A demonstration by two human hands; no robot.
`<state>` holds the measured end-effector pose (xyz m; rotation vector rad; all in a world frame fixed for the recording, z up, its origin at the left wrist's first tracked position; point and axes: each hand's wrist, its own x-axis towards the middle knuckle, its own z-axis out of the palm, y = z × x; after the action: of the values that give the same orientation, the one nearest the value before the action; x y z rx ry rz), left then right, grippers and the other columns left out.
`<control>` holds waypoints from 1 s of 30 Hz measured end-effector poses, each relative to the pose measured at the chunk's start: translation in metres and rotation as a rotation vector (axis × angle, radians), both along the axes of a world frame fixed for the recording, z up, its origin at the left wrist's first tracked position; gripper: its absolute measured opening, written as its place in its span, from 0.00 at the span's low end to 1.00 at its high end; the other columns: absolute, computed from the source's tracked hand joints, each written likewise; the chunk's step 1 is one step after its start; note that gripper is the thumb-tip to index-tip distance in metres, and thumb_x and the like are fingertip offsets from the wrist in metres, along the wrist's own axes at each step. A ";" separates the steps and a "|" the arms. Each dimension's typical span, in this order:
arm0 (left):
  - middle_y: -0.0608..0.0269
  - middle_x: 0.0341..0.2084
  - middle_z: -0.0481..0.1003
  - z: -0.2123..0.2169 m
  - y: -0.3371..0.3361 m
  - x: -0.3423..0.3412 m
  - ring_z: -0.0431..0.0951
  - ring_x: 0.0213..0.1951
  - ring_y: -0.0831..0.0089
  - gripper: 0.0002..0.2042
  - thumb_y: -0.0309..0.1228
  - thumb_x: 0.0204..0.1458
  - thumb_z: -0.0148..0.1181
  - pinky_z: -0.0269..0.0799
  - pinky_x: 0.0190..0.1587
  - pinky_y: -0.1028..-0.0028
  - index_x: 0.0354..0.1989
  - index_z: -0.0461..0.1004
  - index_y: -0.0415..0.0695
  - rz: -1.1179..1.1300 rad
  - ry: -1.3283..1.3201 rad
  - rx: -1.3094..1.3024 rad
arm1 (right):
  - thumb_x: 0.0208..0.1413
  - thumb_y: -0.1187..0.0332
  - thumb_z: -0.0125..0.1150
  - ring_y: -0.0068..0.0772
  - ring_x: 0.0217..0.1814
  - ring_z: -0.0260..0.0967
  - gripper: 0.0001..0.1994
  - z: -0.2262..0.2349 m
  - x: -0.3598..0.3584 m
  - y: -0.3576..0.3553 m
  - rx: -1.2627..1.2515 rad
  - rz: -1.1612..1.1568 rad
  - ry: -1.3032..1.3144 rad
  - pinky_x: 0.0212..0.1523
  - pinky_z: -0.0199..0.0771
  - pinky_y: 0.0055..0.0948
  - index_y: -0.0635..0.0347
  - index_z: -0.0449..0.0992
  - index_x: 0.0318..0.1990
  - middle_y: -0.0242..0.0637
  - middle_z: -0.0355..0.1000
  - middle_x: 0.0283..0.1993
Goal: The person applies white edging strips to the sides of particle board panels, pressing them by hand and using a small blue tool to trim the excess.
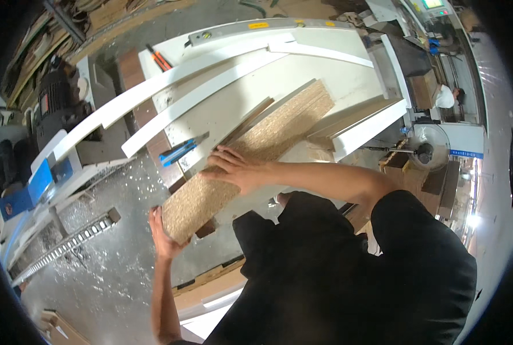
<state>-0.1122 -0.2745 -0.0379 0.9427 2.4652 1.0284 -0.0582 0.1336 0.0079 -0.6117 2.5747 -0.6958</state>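
- Particleboard panel (250, 158): long raw-faced piece lying aslant on the white workbench (325, 75), its far end toward the bench middle and its near end overhanging the bench edge above the floor.
- Left hand (163, 233): at the panel's near, overhanging end; palm against the end edge, fingers curled up round the corner, so it has hold of the board there.
- Right hand (233, 167): laid flat on the panel's top face near its left long edge, fingers spread and open, pressing down rather than wrapped round anything.
- Blue-handled tool (181, 150): lies on the bench just beside the right hand's fingertips, close to the panel's left edge.
- Two long white strips (170, 109): lie aslant across the bench's left side, roughly parallel to the panel and apart from it; one juts past the bench edge.
- White-edged board stack (360, 129): sits on the bench just right of the panel's far half.
- Spirit level (256, 29): along the bench's far edge, well apart from both hands.
- Orange-and-black tool (159, 57): at the bench's far left corner.
- Floor (107, 270): grey, strewn with pale chips; a metal rail (66, 244) lies left of the left hand.
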 end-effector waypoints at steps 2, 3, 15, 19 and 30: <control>0.39 0.72 0.60 0.037 0.007 0.000 0.62 0.74 0.37 0.70 0.29 0.20 0.90 0.62 0.77 0.46 0.81 0.53 0.44 0.040 -0.193 0.020 | 0.37 0.62 0.83 0.66 0.88 0.39 0.66 0.024 -0.006 0.008 -0.005 0.025 -0.040 0.87 0.35 0.63 0.35 0.47 0.87 0.57 0.51 0.80; 0.39 0.72 0.60 0.052 0.010 0.001 0.62 0.74 0.37 0.70 0.29 0.20 0.90 0.62 0.77 0.46 0.81 0.53 0.44 0.033 -0.185 0.023 | 0.37 0.62 0.83 0.66 0.88 0.39 0.66 0.035 -0.012 0.011 -0.002 0.018 -0.032 0.87 0.35 0.63 0.35 0.47 0.87 0.57 0.51 0.80; 0.53 0.69 0.69 0.122 0.112 0.005 0.72 0.70 0.57 0.60 0.37 0.37 0.86 0.69 0.72 0.59 0.81 0.53 0.44 0.324 -0.896 0.434 | 0.28 0.53 0.91 0.61 0.85 0.47 0.74 0.051 -0.067 0.105 -0.039 0.226 -0.414 0.84 0.48 0.59 0.42 0.47 0.87 0.53 0.57 0.78; 0.55 0.68 0.71 0.115 0.164 0.013 0.72 0.68 0.59 0.56 0.36 0.38 0.82 0.70 0.70 0.61 0.80 0.58 0.43 0.369 -0.948 0.417 | 0.31 0.55 0.92 0.60 0.89 0.41 0.73 0.062 -0.068 0.168 -0.067 0.206 -0.608 0.87 0.45 0.55 0.39 0.46 0.87 0.53 0.50 0.85; 0.72 0.39 0.80 0.049 0.327 0.061 0.77 0.43 0.72 0.13 0.37 0.54 0.76 0.70 0.53 0.67 0.44 0.83 0.49 0.512 -1.382 0.319 | 0.59 0.29 0.65 0.50 0.90 0.45 0.51 0.022 0.009 0.404 -0.202 0.065 -1.012 0.86 0.45 0.48 0.52 0.64 0.82 0.48 0.52 0.88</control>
<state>-0.0514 0.0521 0.0113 -0.3902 1.3294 1.5056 -0.0490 0.5377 0.0303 -0.2725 1.5555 -0.9360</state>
